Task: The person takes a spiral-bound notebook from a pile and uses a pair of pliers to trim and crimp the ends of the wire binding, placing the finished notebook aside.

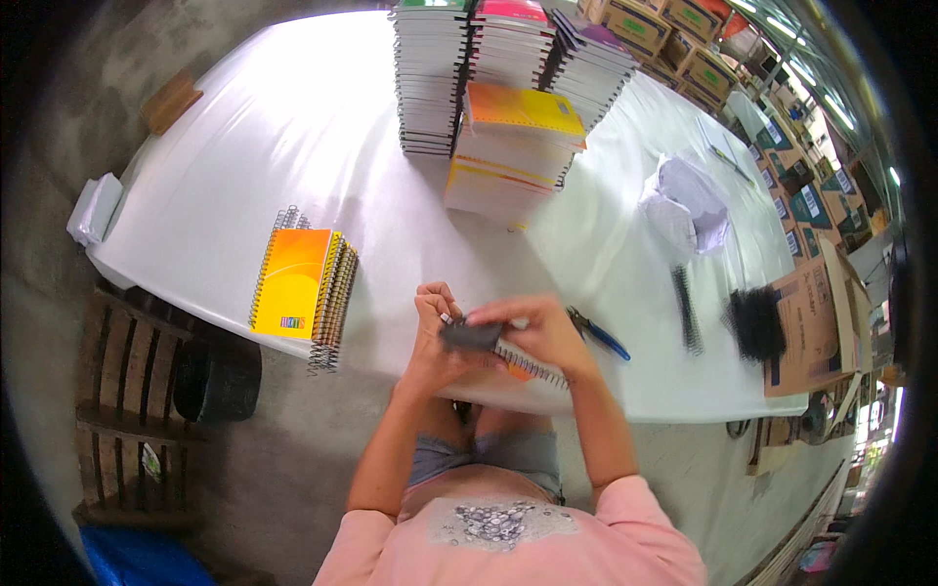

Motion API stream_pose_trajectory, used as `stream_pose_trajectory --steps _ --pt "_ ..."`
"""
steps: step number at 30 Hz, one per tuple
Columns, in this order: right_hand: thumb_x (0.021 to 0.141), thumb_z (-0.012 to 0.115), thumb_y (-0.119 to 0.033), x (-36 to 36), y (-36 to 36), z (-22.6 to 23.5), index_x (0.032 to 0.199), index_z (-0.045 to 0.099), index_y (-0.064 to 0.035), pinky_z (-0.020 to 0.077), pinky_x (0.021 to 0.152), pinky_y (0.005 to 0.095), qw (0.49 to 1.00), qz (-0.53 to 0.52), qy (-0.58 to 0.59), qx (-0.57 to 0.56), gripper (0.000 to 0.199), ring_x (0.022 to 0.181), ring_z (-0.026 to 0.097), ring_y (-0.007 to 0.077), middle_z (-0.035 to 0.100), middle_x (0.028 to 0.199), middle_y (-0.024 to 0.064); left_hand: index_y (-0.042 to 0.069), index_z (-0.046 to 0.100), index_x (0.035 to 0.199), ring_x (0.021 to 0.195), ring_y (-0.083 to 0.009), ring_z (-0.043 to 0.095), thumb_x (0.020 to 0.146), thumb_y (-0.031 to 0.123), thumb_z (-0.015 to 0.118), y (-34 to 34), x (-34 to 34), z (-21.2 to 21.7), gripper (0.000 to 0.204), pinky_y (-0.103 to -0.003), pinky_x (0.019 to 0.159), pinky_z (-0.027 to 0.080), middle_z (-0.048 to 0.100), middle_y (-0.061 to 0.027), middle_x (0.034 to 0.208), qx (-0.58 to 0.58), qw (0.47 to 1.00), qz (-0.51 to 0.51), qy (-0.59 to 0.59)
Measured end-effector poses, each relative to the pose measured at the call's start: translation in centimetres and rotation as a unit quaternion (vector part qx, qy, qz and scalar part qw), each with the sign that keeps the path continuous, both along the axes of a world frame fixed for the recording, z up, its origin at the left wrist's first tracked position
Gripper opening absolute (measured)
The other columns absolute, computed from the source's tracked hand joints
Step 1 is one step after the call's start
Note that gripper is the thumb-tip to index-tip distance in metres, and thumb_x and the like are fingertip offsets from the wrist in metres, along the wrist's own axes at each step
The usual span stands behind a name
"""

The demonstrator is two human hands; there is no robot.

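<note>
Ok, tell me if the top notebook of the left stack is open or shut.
Shut: the top notebook lies flat, orange-and-yellow cover facing up, with no inner page showing.

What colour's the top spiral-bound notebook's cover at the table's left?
The rectangular notebook cover is yellow and orange, clearest in the head view.

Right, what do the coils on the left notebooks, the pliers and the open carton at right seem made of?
Coils: thin, dark loops; metal wire or plastic, the picture doesn't settle which.
Pliers: smooth blue handles, likely plastic or rubber-coated; the dark head is probably metal.
Carton: almost certainly cardboard, by its matt brown sides and folded flaps.
</note>
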State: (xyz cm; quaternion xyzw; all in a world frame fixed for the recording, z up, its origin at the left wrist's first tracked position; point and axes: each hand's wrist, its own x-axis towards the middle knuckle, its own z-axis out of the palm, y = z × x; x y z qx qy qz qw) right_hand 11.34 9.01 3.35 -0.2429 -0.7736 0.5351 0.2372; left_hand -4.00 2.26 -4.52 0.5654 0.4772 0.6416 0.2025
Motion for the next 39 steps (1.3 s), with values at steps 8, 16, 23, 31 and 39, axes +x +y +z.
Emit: stream_pose_trajectory --steps 8,16,23,31,39 --pt "0.078 0.058 -0.009 8.1 1.2 -1.3 0.121 0.056 -0.0099 0.042 0.092 0.0393 0.91 -0.314 -0.155 0.221 0.043 0.11 0.053 0.034 0.056 0.122 0.0167 0.008 0.033 0.095 0.082 -0.0145 0.038 0.068 0.014 0.082 -1.0 0.3 0.1 0.056 -0.028 0.075 0.037 0.041 -0.0057 0.088 -0.022 0.984 -0.038 -0.175" --pt "0.087 0.056 -0.024 9.3 -7.7 -5.3 0.134 0.043 -0.0132 0.0318 0.098 0.0455 0.797 -0.339 -0.38 0.326 0.05 0.117 0.044 0.0371 0.049 0.125 0.0181 0.006 0.039 0.121 0.082 -0.0123 0.058 0.068 -0.009 0.074 -2.8 2.4 4.0 0.065 -0.028 0.084 0.043 0.062 -0.0047 0.084 -0.01 0.942 0.039 -0.334" --pt "0.081 0.063 -0.015 3.6 -10.0 2.4 0.123 0.056 -0.0165 0.0355 0.087 0.0412 0.926 -0.276 0.002 0.257 0.042 0.102 0.05 0.0289 0.053 0.113 0.0124 0.0 0.034 0.129 0.082 -0.0118 0.055 0.066 -0.006 0.077 -3.5 2.6 5.5 0.076 -0.028 0.077 0.042 0.065 -0.0035 0.081 0.05 0.983 0.158 -0.075" --pt "0.077 0.068 -0.016 1.9 -9.9 3.4 0.118 0.06 -0.0202 0.0341 0.087 0.0402 0.918 -0.202 -0.052 0.338 0.042 0.102 0.051 0.0268 0.054 0.113 0.0082 -0.001 0.038 0.127 0.084 -0.0137 0.06 0.067 -0.013 0.072 -3.9 2.8 6.0 0.07 -0.025 0.07 0.051 0.066 -0.0072 0.084 0.096 0.977 0.183 -0.048" --pt "0.089 0.059 -0.02 2.6 -10.7 2.5 0.125 0.053 -0.0097 0.04 0.091 0.0339 0.967 -0.087 0.111 -0.213 0.038 0.108 0.051 0.0215 0.054 0.118 0.008 0.0 0.039 0.124 0.084 -0.0152 0.056 0.067 -0.014 0.072 -3.8 2.9 4.0 0.067 -0.026 0.074 0.049 0.063 -0.01 0.089 0.159 0.967 0.198 -0.012"
